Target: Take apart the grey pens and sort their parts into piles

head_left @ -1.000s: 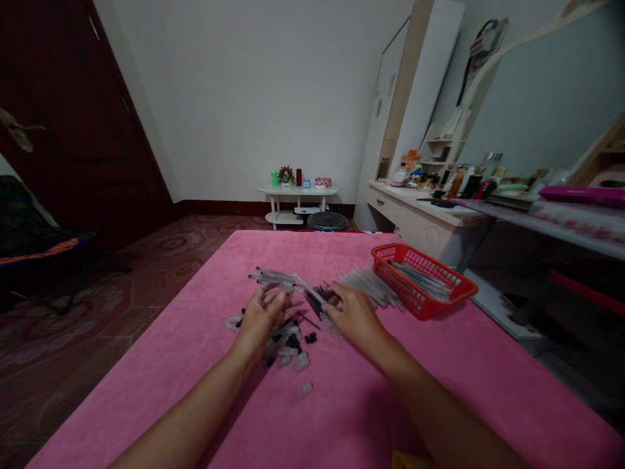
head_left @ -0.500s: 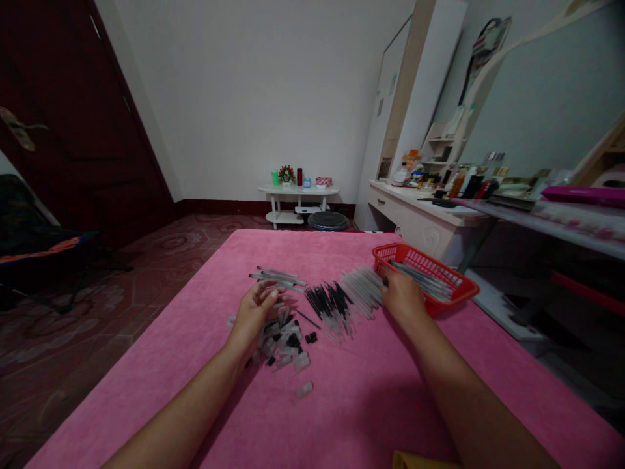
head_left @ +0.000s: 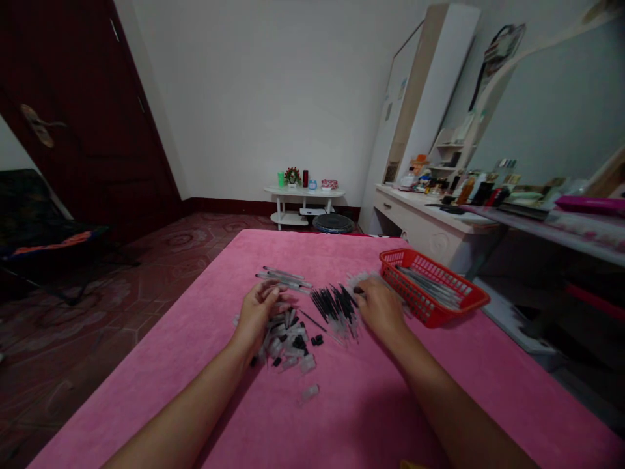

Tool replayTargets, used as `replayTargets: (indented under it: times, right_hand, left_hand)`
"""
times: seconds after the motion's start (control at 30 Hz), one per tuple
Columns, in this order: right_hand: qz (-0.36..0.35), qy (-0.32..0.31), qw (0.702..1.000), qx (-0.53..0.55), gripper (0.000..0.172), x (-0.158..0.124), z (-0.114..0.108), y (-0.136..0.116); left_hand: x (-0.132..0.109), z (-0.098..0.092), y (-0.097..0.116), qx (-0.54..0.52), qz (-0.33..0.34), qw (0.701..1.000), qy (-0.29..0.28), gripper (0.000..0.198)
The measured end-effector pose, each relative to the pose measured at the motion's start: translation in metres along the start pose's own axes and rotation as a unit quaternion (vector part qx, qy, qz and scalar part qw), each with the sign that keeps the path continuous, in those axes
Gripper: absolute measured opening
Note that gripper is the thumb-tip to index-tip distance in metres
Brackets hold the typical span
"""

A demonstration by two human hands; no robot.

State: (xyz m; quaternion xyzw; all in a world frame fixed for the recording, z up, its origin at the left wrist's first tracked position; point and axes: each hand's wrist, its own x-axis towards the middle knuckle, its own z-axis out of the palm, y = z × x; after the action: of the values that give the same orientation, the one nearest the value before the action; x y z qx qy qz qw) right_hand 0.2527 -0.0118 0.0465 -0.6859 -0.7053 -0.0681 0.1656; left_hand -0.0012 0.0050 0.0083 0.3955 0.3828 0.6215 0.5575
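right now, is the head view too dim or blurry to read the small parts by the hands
Head view: dim, with heavy shadow under the forearms; the clear caps at the left hand and the black sticks beside the right hand are soft but tellable; the wide lens leans the door inward.

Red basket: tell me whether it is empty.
Not empty. The red basket holds a bunch of slim grey pens lying lengthwise inside.

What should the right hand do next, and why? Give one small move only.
Probably pinch one rod from the fan of black refills. The right hand lies palm down at the fan's right edge, fingertips at the rods, while the left hand curls over the pile of small caps. Whether either hand already holds a piece cannot be told.
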Motion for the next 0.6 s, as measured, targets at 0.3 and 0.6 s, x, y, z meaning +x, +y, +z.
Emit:
replayTargets:
  times: [0.3, 0.6]
  right_hand:
    - [-0.096, -0.067, 0.992, 0.041, 0.024, 0.026, 0.04, -0.071]
    - [-0.107, -0.071, 0.992, -0.003, 0.025, 0.038, 0.056, -0.097]
  left_hand:
    - [0.002, -0.003, 0.003, -0.024, -0.003, 0.999, 0.037, 0.033]
    - [0.001, -0.002, 0.001, -0.021, -0.008, 1.0, 0.02, 0.029]
